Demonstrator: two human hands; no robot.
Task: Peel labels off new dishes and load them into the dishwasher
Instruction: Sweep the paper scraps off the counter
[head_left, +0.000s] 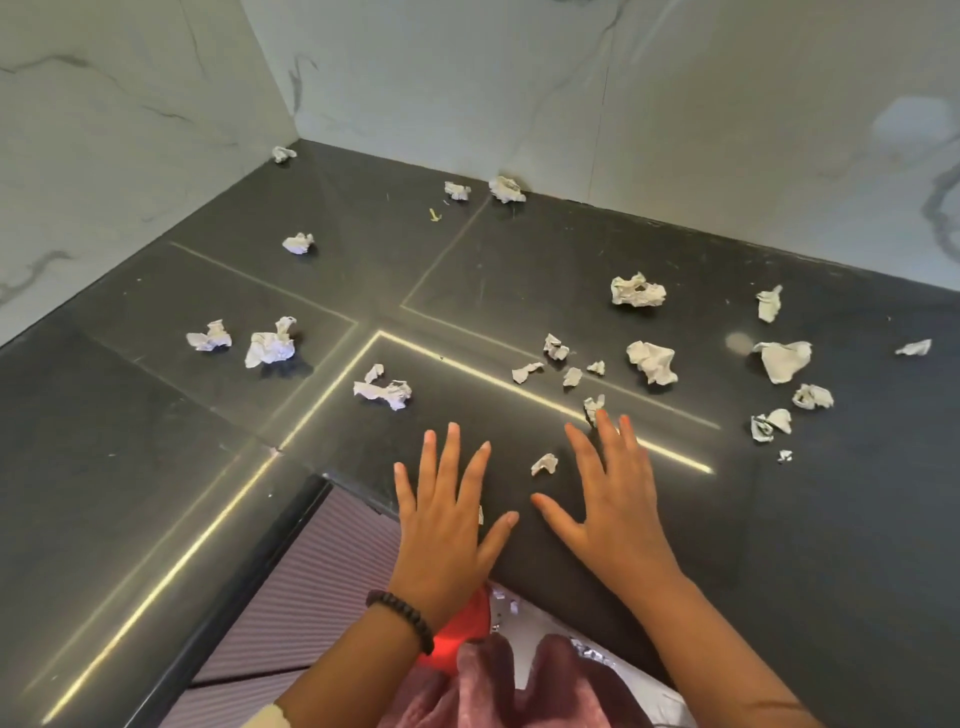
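Head view: looking down on a dark worktop corner under marble-look walls.
Dishes: none in sight; whereabouts cannot be told.
Dishwasher: not identifiable; ribbed panel (291, 587) below the worktop's front edge, nature unclear.
Peeled labels: crumpled pale paper scraps (638, 291) strewn across the worktop (156, 415), from the back corner to the right side, most well apart.
Back corner: one scrap (283, 154) right against the wall joint.
Back edge: two scraps (506, 189) touching or just beside the wall.
Left part: a pair of larger wads (270, 345) near the inlaid light strip.
Right part: the thickest scatter, including a flattish piece (783, 359).
Front edge: one small scrap (544, 464) between the two hands.
Left hand (444, 525): flat on the worktop near its front edge, fingers spread wide and straight, holding nothing; dark bead bracelet (402, 618) at the wrist.
Right hand (613, 499): likewise flat, fingers spread, holding nothing; fingertips just beside a small scrap (594, 407).
Below the edge: something red (470, 623) and reddish fabric, partly hidden.
Progress: judging by many scraps and no dishes left on the worktop, peeling looks finished and probably the loading too.
Remaining: perhaps clearing the scraps; loading unconfirmed.
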